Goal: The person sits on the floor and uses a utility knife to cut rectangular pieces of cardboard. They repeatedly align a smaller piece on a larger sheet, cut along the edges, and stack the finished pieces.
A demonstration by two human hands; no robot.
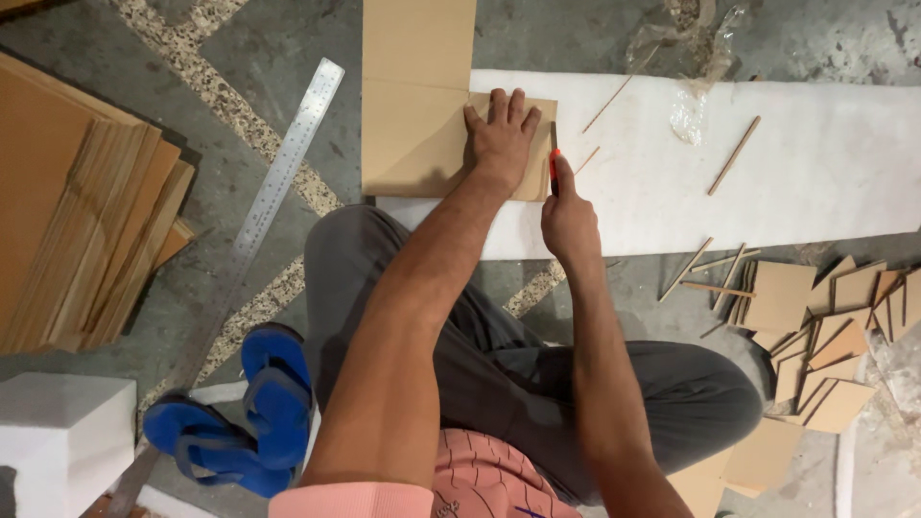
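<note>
My left hand (501, 134) lies flat, fingers spread, pressing a small brown board piece (539, 168) onto a larger cardboard sheet (414, 105). Beside it, my right hand (568, 219) grips a red-handled cutter (554, 165) whose blade runs along the right edge of the small piece. Both rest on a long white foam sheet (815, 173) spread over the floor.
A long steel ruler (273, 187) lies on the floor at left, next to a stack of brown boards (82, 206). Blue sandals (240, 412) and a white foam block (62, 441) sit lower left. Several cut squares (815, 336) and thin strips (734, 153) lie at right.
</note>
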